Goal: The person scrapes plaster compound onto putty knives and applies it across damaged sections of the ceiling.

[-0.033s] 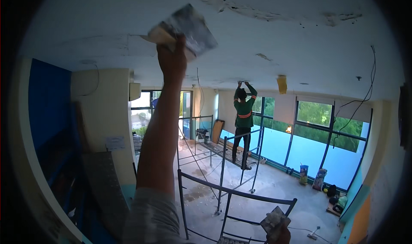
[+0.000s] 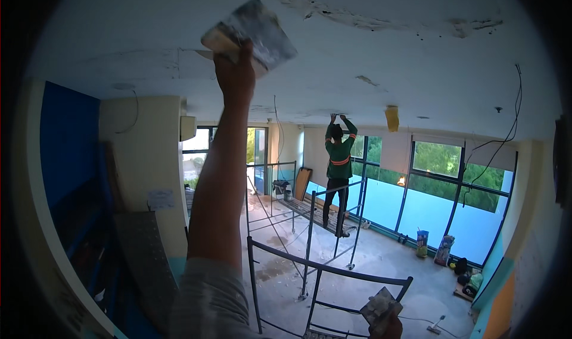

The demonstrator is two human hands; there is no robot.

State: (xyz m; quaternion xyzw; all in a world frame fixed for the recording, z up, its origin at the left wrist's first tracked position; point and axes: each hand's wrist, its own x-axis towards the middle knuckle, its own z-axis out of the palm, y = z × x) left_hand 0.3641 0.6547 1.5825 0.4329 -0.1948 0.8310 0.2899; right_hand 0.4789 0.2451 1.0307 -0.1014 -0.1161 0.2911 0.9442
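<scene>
My left hand (image 2: 235,76), raised at the end of a bare forearm, grips a broad putty knife (image 2: 265,35) with a wide, smeared metal blade. The blade is held up against the view of the white ceiling (image 2: 357,47); whether it touches cannot be made out. Low at the right, my right hand (image 2: 391,328) is closed around a smaller flat blade (image 2: 393,297), probably another putty knife. A pale lump of putty (image 2: 378,306) sits on this blade. Its handle is hidden by the fingers and the frame edge.
Dark scaffold rails (image 2: 330,267) stand just before me. Farther off, a person in a green top (image 2: 339,160) stands on a scaffold plank, arms up at the ceiling. Loose wires (image 2: 512,118) hang at the right. Bags (image 2: 444,249) stand by the windows.
My left hand and the broad putty knife have shifted slightly up and to the left. The right hand and its blade have barely moved.
</scene>
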